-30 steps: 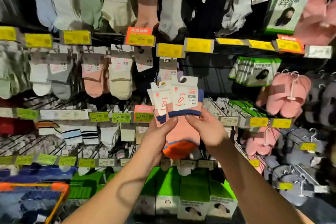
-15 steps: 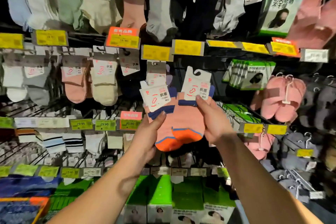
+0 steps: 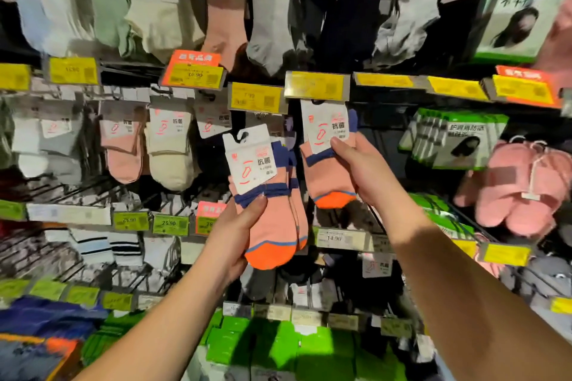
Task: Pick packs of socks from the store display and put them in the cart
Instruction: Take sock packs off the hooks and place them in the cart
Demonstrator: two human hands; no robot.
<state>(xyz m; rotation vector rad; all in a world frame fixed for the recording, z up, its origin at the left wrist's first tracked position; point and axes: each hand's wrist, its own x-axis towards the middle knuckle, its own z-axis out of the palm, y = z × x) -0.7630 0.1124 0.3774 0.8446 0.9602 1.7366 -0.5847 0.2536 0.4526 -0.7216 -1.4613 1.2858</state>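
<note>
Since a moment ago the two hands have pulled apart, so the sock packs that sat overlapped now have a clear gap between them. Left hand (image 3: 238, 235) grips the left pack (image 3: 266, 195) from below, thumb pressed across the blue band and fingers curled behind; looks like more than one pair stacked in that grip. Right hand (image 3: 365, 170) pinches the right pack (image 3: 328, 158) from its 3 o'clock side, thumb on the card's lower edge. That pack's card top sits right under a yellow tag (image 3: 317, 85), so I can't tell if it's off its hook yet.

Both packs hang long-axis vertical, card at 12, orange toe at 6. The cart (image 3: 46, 353) is only an orange-edged corner way down at 7 o'clock, well apart from both packs. Left hand is the nearer one, so my guess is that it swings down to 7 first, with the right following once its pack is free.
</note>
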